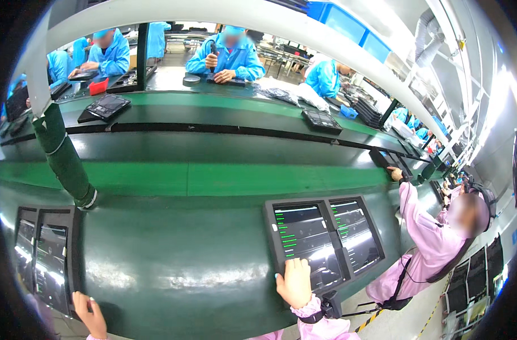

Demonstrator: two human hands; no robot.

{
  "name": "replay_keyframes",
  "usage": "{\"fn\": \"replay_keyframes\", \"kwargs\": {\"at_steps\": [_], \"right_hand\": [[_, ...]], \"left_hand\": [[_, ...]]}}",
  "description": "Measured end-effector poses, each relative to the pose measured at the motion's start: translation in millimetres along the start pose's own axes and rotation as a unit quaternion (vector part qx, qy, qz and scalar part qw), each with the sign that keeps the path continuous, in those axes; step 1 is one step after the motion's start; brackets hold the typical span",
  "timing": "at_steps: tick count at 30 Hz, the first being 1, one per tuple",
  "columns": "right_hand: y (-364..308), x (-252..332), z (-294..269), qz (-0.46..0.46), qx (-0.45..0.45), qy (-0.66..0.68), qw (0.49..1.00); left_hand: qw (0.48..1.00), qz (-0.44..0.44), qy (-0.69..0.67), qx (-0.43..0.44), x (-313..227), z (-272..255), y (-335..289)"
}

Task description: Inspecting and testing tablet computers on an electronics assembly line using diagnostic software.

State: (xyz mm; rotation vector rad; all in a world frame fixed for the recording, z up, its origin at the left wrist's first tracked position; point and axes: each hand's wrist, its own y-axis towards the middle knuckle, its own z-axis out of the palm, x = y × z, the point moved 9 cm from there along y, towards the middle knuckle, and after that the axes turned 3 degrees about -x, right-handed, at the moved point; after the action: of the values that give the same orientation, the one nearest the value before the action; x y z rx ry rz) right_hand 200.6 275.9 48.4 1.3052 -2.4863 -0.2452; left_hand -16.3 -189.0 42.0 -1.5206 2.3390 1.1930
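My right hand (295, 283) rests at the near left corner of a black foam tray (278, 249), its fingertips over the lower edge of a tablet (306, 238) and its thumb apart. Beside that one in the same tray lies a second tablet (357, 232); both dark screens show rows of green lines. At the lower left, my left hand (92, 316) has its fingers apart, close to the near right edge of another black tray (74, 243). Two tablets with dark, reflective screens lie in it, including a tablet (51, 260) on its right side. Neither hand grips anything.
A green bench (167, 249) spans the view, with a lighter green strip (224, 178) beyond. A wrapped post (63, 153) rises at left. More black trays (108, 106) lie across the line. A pink-clothed person (422, 238) works at right; blue-clothed people (230, 56) sit opposite.
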Motion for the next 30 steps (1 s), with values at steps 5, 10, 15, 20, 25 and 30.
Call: {"fn": "replay_keyframes", "kwargs": {"at_steps": [5,10,15,20,25,30], "right_hand": [[-15.2,97.1,19.0,-0.079,0.068,0.136,0.985],[-62.6,186.4,-26.5,-0.232,0.255,0.409,0.845],[-43.1,144.5,-43.4,-0.181,0.189,0.416,0.871],[-33.7,97.9,-34.9,-0.057,0.133,0.406,0.903],[-41.6,74.7,-28.3,-0.017,0.095,0.386,0.918],[-30.6,39.5,-16.5,0.005,0.045,0.279,0.959]], "left_hand": [[0.979,0.136,-0.111,0.103,-136.4,49.0,8.0],[0.939,0.118,-0.139,0.291,-185.5,93.7,-6.3],[0.941,0.058,-0.088,0.321,-162.5,99.7,-5.7],[0.935,0.061,-0.051,0.345,-163.6,110.1,-8.5],[0.937,0.041,-0.052,0.342,-166.9,110.0,-5.6],[0.943,0.022,-0.077,0.324,-160.8,114.7,-8.7]]}}
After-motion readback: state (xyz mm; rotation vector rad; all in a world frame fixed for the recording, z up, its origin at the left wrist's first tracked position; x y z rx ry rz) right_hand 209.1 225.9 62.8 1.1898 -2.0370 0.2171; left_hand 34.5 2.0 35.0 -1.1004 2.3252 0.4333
